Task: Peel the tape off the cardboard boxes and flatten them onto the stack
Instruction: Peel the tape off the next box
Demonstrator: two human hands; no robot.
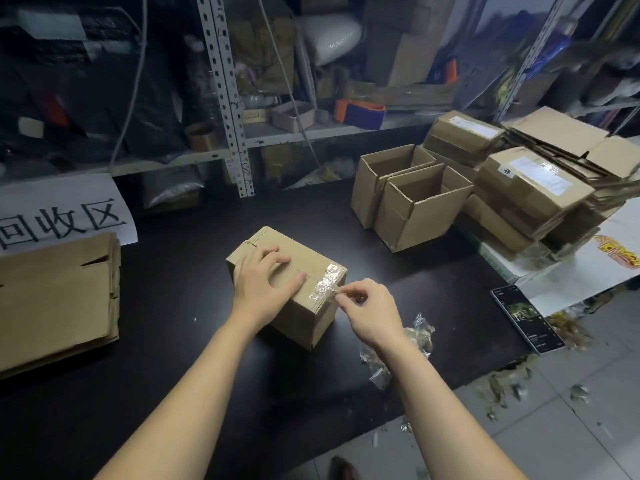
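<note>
A person works at a black table, where a sealed cardboard box sits near the middle, turned at an angle to the table's front edge. The left hand lies on the box's top, fingers extended and pressing down across the centre seam. The right hand, just beside the box's right end, pinches the lifted end of a strip of clear tape between thumb and forefinger; the rest of the strip clings, wrinkled, to the top and right end of the box. At the table's left edge lies a stack of flattened cardboard, with a white paper sign bearing large black characters just behind it. Toward the far right, 2 open boxes stand touching side by side, flaps up, next to a pile of sealed boxes topped with flattened sheets. A wad of crumpled clear tape rests on the table near the right wrist, and a phone lies screen-up close to the table's right edge. What appear to be torn scraps litter the tiled floor below. Metal shelving crowded with bags and cartons fills the background.
</note>
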